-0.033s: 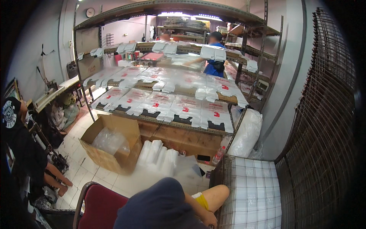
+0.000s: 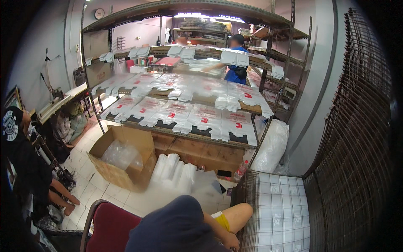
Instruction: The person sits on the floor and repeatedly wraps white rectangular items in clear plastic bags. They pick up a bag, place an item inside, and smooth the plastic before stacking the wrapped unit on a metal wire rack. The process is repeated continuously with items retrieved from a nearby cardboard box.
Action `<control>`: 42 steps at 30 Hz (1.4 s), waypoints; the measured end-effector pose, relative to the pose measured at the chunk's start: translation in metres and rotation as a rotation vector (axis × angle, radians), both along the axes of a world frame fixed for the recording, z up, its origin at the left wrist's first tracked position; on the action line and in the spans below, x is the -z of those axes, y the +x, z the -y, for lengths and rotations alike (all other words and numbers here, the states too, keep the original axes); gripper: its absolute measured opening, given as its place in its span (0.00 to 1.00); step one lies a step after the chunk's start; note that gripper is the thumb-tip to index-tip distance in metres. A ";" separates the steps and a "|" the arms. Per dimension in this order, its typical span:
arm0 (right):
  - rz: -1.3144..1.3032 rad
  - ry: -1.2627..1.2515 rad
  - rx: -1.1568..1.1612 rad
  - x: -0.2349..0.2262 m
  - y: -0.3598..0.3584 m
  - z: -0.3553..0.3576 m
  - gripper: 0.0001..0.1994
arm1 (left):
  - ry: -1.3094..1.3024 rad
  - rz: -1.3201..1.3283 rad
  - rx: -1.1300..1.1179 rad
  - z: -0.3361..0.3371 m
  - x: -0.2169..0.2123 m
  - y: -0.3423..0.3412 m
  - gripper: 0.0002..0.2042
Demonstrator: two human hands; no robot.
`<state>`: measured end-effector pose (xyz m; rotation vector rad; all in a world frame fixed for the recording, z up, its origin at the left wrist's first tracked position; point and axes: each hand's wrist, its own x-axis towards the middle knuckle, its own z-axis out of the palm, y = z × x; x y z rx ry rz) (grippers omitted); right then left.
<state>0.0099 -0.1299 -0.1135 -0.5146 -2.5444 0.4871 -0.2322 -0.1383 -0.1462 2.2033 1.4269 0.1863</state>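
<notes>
At the lower edge, my left forearm comes out of a dark blue sleeve [image 2: 178,224] and crosses in front of my bare knee and yellow shorts [image 2: 223,219]. My left hand [image 2: 230,240] is low beside the near edge of a wire drying rack [image 2: 249,210]. The picture's edge cuts off its fingers, so whether it holds anything is hidden. White printed sheets [image 2: 277,210] lie on the rack's top wire tray. My right hand is out of sight.
A red chair [image 2: 113,227] stands left. Ahead are an open carton [image 2: 121,168], white plastic rolls [image 2: 174,172], a bottle [image 2: 241,170] and shelves of printed plastic bags [image 2: 201,119]. Raised wire trays [image 2: 357,126] curve along the right. Other people are at far left and behind the shelves.
</notes>
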 end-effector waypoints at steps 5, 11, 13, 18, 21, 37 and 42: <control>0.004 -0.019 0.018 0.002 0.013 -0.004 0.25 | 0.065 0.045 -0.011 0.003 -0.001 0.012 0.22; 0.022 -0.051 0.255 0.004 0.043 -0.007 0.25 | -0.384 0.039 0.114 -0.024 0.005 0.038 0.30; 0.023 -0.049 0.174 0.008 0.043 -0.007 0.25 | -0.450 0.055 0.020 -0.002 0.026 0.039 0.30; 0.034 -0.043 0.286 0.006 0.069 0.004 0.25 | -0.565 0.055 0.130 -0.020 0.060 0.056 0.29; 0.029 -0.036 0.355 0.003 0.086 0.015 0.25 | -0.610 0.055 0.209 -0.025 0.074 0.065 0.29; 0.032 -0.014 0.497 -0.005 0.110 0.045 0.26 | -0.743 0.243 0.244 -0.030 0.109 0.067 0.38; 0.032 -0.019 0.518 -0.004 0.112 0.045 0.26 | -0.817 0.227 0.217 -0.035 0.119 0.070 0.41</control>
